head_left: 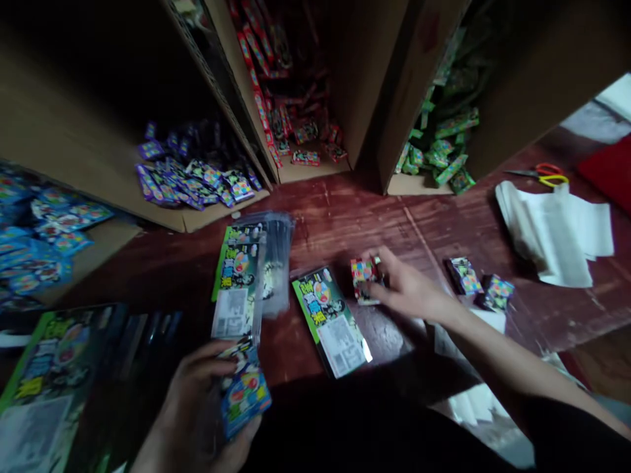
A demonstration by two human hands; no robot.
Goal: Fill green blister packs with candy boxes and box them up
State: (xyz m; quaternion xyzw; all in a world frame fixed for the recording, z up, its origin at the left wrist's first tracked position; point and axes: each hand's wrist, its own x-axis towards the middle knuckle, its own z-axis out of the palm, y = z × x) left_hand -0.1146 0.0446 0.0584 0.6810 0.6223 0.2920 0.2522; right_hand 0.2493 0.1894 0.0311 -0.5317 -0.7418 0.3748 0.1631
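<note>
Centre frame: your right hand (411, 288) pinches a red candy packet (362, 270), likely light, slick, best edge-held; left hand (185, 397) holds a blue packet (245, 399).

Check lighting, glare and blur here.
Head view: dim overall, the cardboard box around the purple packets nearly black inside; head view: pale glare on the tabletop below the right hand; head view: left hand soft, green-edged pack at lower left blurred and seemingly stretched.

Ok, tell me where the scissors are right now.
In the head view, the scissors lie at the upper right of the table, just beyond the white material and to the right of the carton holding green packets.
</note>
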